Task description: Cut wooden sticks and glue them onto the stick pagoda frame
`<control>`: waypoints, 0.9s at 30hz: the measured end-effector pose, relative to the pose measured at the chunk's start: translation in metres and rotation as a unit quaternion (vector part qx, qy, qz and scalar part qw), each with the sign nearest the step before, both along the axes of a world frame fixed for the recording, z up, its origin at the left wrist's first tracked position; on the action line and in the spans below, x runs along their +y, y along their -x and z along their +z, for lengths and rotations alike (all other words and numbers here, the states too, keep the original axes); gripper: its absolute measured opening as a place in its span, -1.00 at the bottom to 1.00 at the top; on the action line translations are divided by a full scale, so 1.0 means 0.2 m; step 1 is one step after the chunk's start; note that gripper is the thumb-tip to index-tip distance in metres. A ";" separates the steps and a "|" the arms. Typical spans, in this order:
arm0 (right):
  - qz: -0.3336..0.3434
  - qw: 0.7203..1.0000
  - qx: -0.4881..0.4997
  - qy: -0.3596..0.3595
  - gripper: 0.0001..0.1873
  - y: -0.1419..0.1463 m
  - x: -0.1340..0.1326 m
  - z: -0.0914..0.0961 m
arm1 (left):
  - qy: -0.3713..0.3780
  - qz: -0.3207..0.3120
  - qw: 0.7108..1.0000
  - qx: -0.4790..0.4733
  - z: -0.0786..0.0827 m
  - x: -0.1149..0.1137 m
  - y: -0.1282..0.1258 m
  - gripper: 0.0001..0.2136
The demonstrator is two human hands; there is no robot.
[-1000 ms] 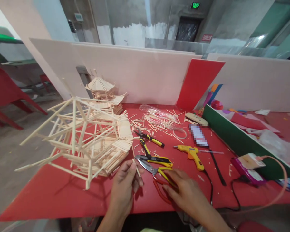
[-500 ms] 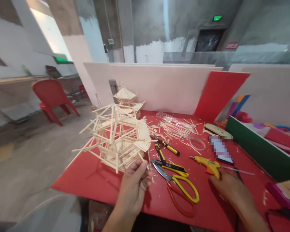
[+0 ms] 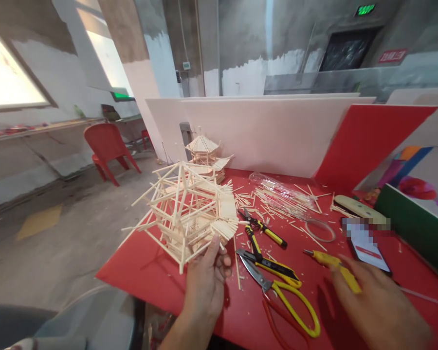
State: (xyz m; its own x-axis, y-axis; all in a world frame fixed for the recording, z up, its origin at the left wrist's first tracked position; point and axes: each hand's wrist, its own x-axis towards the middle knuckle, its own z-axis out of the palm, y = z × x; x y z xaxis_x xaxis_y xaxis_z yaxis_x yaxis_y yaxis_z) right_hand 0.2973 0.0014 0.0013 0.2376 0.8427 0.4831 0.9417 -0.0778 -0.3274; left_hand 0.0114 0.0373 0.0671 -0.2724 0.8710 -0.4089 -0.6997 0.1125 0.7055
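A large wooden stick model [image 3: 186, 214] stands on the left end of the red table [image 3: 149, 272]. My left hand [image 3: 204, 289] is raised to its lower right edge, fingers pinched on a small wooden stick that touches the model. At the lower right my right hand [image 3: 381, 311], blurred, is closed over a yellow glue gun [image 3: 330, 262] lying on the table, its nozzle pointing left.
Yellow-handled scissors [image 3: 295, 306], a utility knife [image 3: 273, 266] and pliers [image 3: 263, 228] lie between my hands. Behind are loose sticks, a plastic bag [image 3: 277, 192], a tape ring [image 3: 319, 231], a phone [image 3: 368, 243] and a smaller pagoda model [image 3: 204, 150]. A red chair [image 3: 107, 146] stands far left.
My right hand left the scissors, moved right and closed over the glue gun. My left hand lifted its stick up to the model's edge. The view swung left.
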 end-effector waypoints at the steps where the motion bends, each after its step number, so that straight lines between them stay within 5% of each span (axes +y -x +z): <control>1: 0.032 0.999 -0.007 -0.032 -0.57 0.10 0.01 0.05 | 0.000 0.003 1.000 0.007 0.00 0.00 0.00 -0.63; 5: 0.269 0.952 0.092 -0.118 -0.88 0.52 0.07 0.19 | 0.006 0.018 0.999 0.030 -0.01 0.01 -0.03 -0.63; 8: 0.341 0.916 0.154 -0.144 -0.89 0.75 0.12 0.22 | 0.007 0.022 0.999 0.037 -0.01 0.01 -0.05 -0.64; 13: 0.337 0.917 0.143 -0.159 -0.84 0.89 0.20 0.21 | 0.023 0.043 0.998 0.044 0.00 0.01 -0.06 -0.62; 27: 0.307 0.924 0.122 -0.192 -0.82 0.91 0.24 0.21 | 0.024 0.066 0.997 0.038 0.00 0.03 -0.06 -0.70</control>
